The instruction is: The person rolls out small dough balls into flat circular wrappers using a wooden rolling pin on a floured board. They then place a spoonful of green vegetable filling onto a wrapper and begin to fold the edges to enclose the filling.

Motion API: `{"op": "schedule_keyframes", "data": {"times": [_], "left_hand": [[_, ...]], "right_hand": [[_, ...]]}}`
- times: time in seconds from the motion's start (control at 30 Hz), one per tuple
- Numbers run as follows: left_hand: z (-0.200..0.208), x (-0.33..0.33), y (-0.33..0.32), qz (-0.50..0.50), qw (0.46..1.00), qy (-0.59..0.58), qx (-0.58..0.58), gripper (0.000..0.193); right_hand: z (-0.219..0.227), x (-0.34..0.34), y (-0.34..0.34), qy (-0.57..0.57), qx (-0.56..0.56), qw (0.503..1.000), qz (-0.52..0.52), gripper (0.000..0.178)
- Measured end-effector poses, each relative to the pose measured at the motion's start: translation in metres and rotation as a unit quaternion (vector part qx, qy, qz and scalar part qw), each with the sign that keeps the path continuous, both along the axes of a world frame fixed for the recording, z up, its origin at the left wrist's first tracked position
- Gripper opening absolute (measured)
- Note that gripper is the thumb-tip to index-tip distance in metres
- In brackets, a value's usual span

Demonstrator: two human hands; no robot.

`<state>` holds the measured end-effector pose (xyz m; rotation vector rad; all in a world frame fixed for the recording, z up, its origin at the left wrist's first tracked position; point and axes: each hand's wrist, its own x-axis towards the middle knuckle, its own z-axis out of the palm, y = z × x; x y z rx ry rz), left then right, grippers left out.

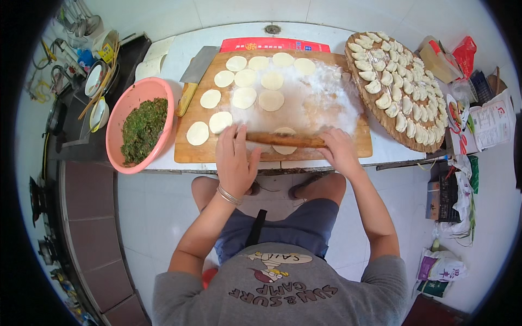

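Observation:
A wooden rolling pin lies crosswise near the front edge of a floured wooden board. Beneath it is a round dough wrapper, partly covered by the pin. My left hand is on the pin's left end, fingers rather straight and thumb apart. At the other end, my right hand grips the pin with bent fingers. Several flat round wrappers lie on the board's left and middle, one of them just beyond my left fingers. White flour covers much of the right side.
A pink basin of chopped green filling stands left of the board. A cleaver rests at the board's upper left edge. At the right, a round wooden tray carries many folded dumplings. Behind lies a red box.

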<state>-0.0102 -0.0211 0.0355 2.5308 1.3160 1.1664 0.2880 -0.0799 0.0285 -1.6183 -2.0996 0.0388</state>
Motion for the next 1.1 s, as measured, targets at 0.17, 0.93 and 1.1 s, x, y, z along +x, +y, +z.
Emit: {"op": "schedule_keyframes", "data": {"times": [0.17,0.93,1.1], "left_hand": [[0.004,0.063,-0.004,0.025,0.987,0.083,-0.132,0.053],[-0.031,0.003,0.056,0.035,0.984,0.162,-0.069,0.069],[-0.020,-0.015,0.009,-0.056,0.984,0.145,-0.086,0.070]], "right_hand": [[0.006,0.019,0.007,0.062,0.070,0.992,-0.086,0.035],[-0.012,-0.013,0.056,-0.092,0.011,0.995,-0.040,0.052],[-0.014,-0.006,0.015,-0.160,0.015,0.987,0.010,0.054]]}}
